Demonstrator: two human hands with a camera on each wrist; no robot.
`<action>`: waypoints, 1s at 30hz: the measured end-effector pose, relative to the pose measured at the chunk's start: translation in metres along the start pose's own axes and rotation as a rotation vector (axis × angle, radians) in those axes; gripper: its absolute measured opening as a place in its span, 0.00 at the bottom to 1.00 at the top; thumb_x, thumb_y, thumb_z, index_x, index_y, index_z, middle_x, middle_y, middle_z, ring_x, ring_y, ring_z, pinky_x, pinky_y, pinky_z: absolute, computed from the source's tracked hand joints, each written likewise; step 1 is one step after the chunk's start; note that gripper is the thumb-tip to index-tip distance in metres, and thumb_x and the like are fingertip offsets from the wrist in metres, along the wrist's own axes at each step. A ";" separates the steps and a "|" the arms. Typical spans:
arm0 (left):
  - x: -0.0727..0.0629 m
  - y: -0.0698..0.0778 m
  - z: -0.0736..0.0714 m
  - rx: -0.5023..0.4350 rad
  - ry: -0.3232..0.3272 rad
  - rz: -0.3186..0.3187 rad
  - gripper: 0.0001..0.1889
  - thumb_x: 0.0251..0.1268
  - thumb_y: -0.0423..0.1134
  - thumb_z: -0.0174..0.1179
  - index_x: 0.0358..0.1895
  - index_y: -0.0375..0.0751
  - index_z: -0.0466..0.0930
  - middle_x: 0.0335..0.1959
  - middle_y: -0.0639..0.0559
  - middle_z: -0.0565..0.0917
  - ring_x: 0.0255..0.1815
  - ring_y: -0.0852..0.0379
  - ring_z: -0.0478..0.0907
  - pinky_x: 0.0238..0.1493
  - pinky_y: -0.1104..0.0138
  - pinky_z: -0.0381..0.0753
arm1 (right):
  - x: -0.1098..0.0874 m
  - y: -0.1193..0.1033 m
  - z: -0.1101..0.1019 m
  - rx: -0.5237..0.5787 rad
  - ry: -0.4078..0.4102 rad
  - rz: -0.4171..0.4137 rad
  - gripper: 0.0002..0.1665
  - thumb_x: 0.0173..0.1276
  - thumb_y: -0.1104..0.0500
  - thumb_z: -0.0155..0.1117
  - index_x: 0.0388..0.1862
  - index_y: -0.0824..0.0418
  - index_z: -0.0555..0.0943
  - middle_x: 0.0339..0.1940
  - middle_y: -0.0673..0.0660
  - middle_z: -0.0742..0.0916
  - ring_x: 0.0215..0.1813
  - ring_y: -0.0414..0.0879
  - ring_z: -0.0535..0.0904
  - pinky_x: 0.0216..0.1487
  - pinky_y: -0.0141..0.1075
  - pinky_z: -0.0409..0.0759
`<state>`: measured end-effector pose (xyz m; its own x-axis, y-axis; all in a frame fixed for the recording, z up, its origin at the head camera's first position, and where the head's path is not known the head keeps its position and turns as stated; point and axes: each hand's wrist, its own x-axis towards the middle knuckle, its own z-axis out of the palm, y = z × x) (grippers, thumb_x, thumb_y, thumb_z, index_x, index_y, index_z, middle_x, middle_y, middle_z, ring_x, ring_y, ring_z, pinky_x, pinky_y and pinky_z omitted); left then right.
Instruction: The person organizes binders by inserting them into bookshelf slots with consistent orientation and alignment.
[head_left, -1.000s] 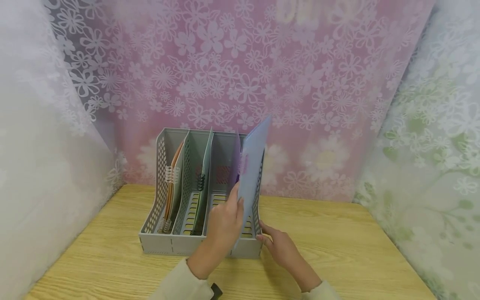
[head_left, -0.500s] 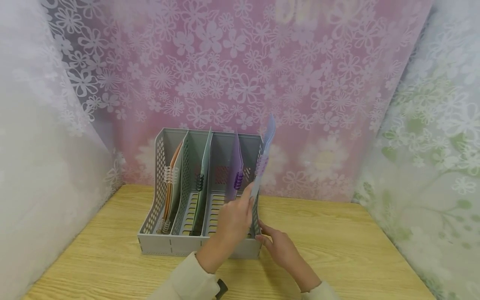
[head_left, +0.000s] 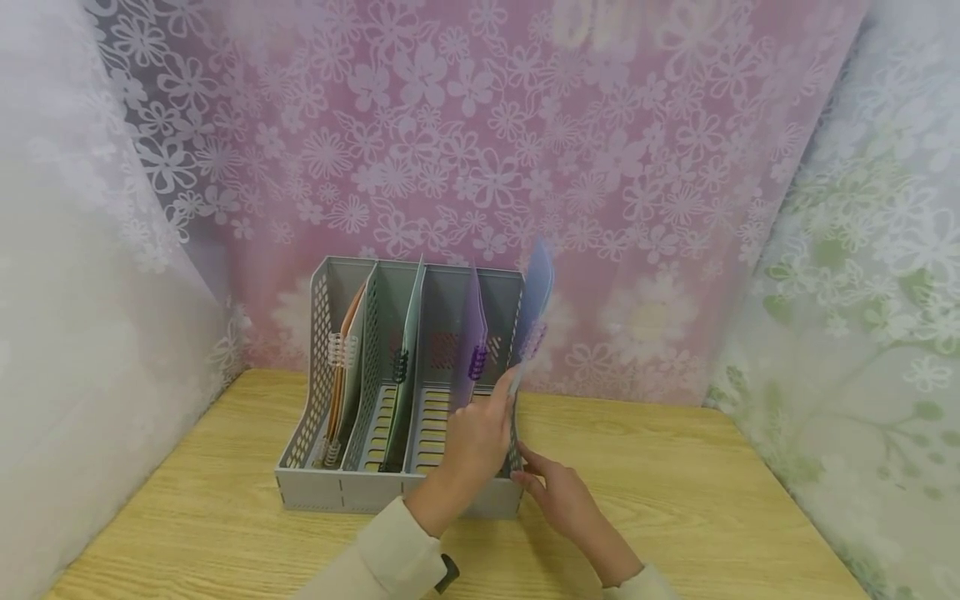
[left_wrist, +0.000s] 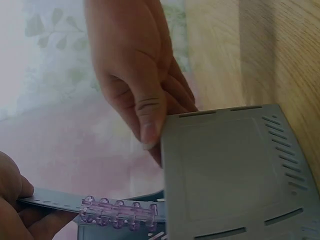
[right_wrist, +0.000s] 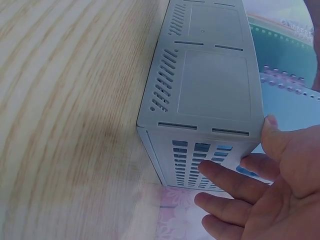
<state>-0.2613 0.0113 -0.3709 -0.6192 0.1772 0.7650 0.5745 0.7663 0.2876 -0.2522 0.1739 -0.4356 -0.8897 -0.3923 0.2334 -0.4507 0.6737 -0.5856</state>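
Observation:
My left hand [head_left: 480, 433] grips a blue spiral notebook [head_left: 537, 287] by its lower spine edge. The notebook stands upright at the rightmost slot of a grey file organizer [head_left: 375, 492], its top rising above the back wall. Purple-pink rings [left_wrist: 117, 212] run along its spine in the left wrist view. Its bottom end is hidden behind my left hand. My right hand [head_left: 558, 496] pinches the organizer's front right corner, thumb at the front edge, other fingers spread along the perforated side wall [right_wrist: 195, 165].
Further left in the organizer stand an orange-brown notebook [head_left: 349, 321] with clear rings, a green one [head_left: 408, 333] with dark rings and a purple one [head_left: 472, 325]. The wooden table [head_left: 675, 483] meets a pink floral curtain [head_left: 600, 208] at the back.
My left hand has moved right with the blue notebook, which has turned from showing its broad cover to nearly edge-on. The purple notebook has come into fuller view. My right hand stays put.

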 end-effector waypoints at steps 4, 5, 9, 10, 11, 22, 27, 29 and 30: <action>-0.003 -0.003 0.006 0.016 0.011 0.002 0.23 0.68 0.33 0.59 0.65 0.40 0.69 0.07 0.57 0.63 0.08 0.68 0.49 0.10 0.78 0.48 | 0.000 0.001 0.001 -0.002 -0.007 0.012 0.32 0.75 0.49 0.53 0.70 0.67 0.67 0.53 0.67 0.84 0.53 0.64 0.81 0.57 0.62 0.73; -0.003 -0.004 0.007 0.019 0.014 0.002 0.24 0.68 0.33 0.60 0.66 0.41 0.69 0.07 0.57 0.63 0.08 0.68 0.48 0.10 0.78 0.48 | 0.000 0.001 0.001 -0.002 -0.007 0.016 0.33 0.75 0.49 0.53 0.70 0.67 0.67 0.53 0.67 0.84 0.53 0.64 0.81 0.57 0.62 0.73; -0.005 -0.007 0.013 0.025 0.021 -0.004 0.26 0.67 0.33 0.61 0.68 0.43 0.67 0.09 0.57 0.64 0.09 0.68 0.49 0.11 0.78 0.49 | 0.000 0.001 0.001 -0.001 -0.006 0.018 0.32 0.75 0.49 0.53 0.70 0.68 0.67 0.52 0.67 0.85 0.52 0.63 0.82 0.57 0.61 0.74; -0.006 -0.008 0.014 0.025 0.024 -0.005 0.27 0.67 0.33 0.61 0.68 0.43 0.67 0.09 0.57 0.65 0.09 0.68 0.49 0.11 0.78 0.49 | 0.000 0.000 0.001 0.000 -0.005 0.019 0.32 0.75 0.49 0.53 0.70 0.68 0.67 0.52 0.67 0.85 0.52 0.63 0.82 0.57 0.61 0.74; -0.006 -0.009 0.015 0.027 0.027 -0.005 0.27 0.67 0.33 0.61 0.68 0.44 0.67 0.09 0.57 0.65 0.09 0.68 0.49 0.11 0.78 0.49 | 0.000 0.000 0.001 0.001 -0.005 0.020 0.32 0.75 0.49 0.53 0.70 0.68 0.67 0.52 0.67 0.85 0.52 0.62 0.82 0.57 0.61 0.74; -0.009 -0.014 0.024 0.005 0.030 -0.033 0.27 0.67 0.31 0.60 0.68 0.45 0.66 0.08 0.58 0.63 0.08 0.68 0.49 0.10 0.78 0.49 | 0.000 -0.002 0.001 0.009 -0.006 0.041 0.32 0.75 0.49 0.53 0.71 0.67 0.67 0.51 0.66 0.85 0.52 0.62 0.82 0.56 0.60 0.75; -0.012 -0.018 0.030 0.007 0.046 -0.037 0.27 0.67 0.30 0.60 0.68 0.44 0.66 0.08 0.57 0.63 0.08 0.68 0.48 0.10 0.79 0.49 | 0.000 -0.001 0.001 0.018 -0.008 0.034 0.33 0.75 0.48 0.52 0.71 0.67 0.66 0.51 0.65 0.85 0.51 0.62 0.82 0.55 0.60 0.75; -0.013 -0.019 0.032 0.010 0.053 -0.037 0.27 0.67 0.30 0.60 0.68 0.44 0.66 0.08 0.57 0.63 0.08 0.69 0.48 0.10 0.79 0.49 | 0.000 0.000 0.002 0.018 -0.007 0.032 0.33 0.75 0.48 0.52 0.71 0.67 0.66 0.50 0.64 0.86 0.51 0.61 0.83 0.55 0.60 0.75; -0.013 -0.020 0.034 0.013 0.057 -0.036 0.27 0.67 0.30 0.60 0.68 0.44 0.66 0.08 0.57 0.63 0.08 0.69 0.48 0.10 0.79 0.50 | 0.000 0.000 0.002 0.016 -0.006 0.032 0.34 0.75 0.47 0.52 0.71 0.67 0.66 0.50 0.64 0.86 0.51 0.61 0.83 0.56 0.60 0.75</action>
<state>-0.2827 0.0144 -0.4061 -0.6081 0.1141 0.7856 0.5448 0.7798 0.3085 -0.2520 0.1731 -0.4373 -0.9031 -0.3747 0.2095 -0.4208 0.6760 -0.6049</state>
